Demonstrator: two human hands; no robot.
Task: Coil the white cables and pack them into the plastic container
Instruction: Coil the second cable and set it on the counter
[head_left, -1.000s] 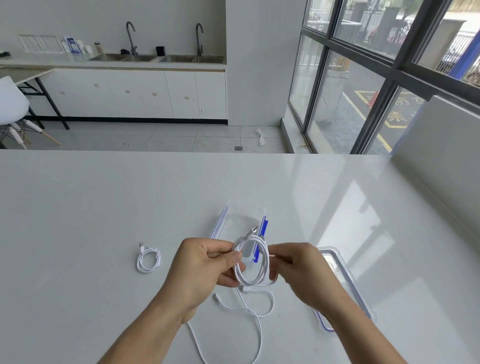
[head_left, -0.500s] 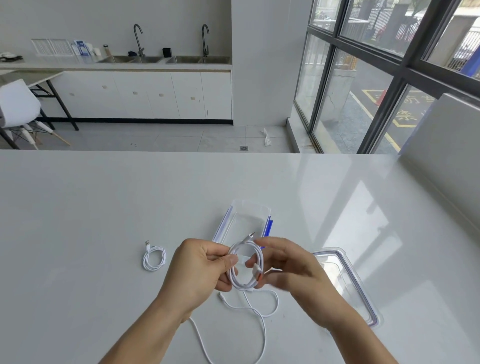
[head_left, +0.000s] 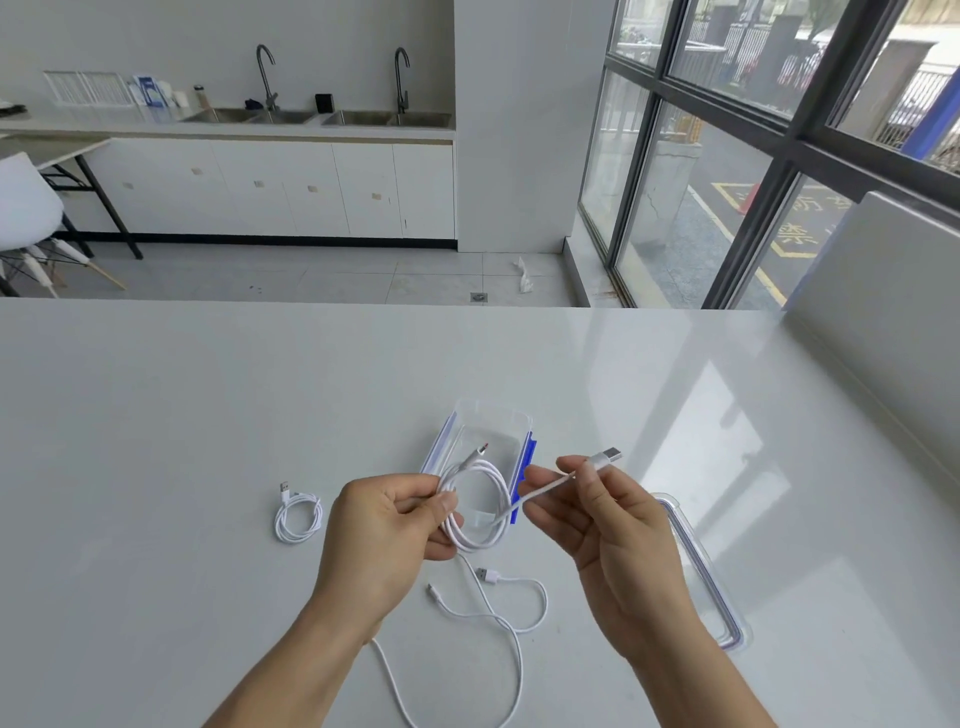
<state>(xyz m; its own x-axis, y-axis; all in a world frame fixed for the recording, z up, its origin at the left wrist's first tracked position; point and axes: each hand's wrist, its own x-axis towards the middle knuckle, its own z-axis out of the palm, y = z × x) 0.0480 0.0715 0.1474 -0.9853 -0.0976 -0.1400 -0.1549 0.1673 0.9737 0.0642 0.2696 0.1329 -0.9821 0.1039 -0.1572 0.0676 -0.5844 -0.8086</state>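
Note:
My left hand (head_left: 387, 530) pinches a coiled white cable (head_left: 480, 506) above the table. My right hand (head_left: 597, 514) holds the same cable's free end just behind its silver USB plug (head_left: 605, 457), pulled out to the right of the coil. Behind the coil stands the clear plastic container (head_left: 491, 421) with blue latches. A second white cable (head_left: 298, 517) lies coiled on the table to the left. A third white cable (head_left: 498, 618) lies loose and uncoiled on the table below my hands.
The container's clear lid (head_left: 704, 571) with a blue seal lies flat on the table to the right of my right hand. A raised white ledge (head_left: 883, 312) borders the table at the far right. The white table (head_left: 208, 415) ends at its far edge.
My right hand has drawn the cable's plug end out of the coil toward the right. The coil stays pinched in my left hand.

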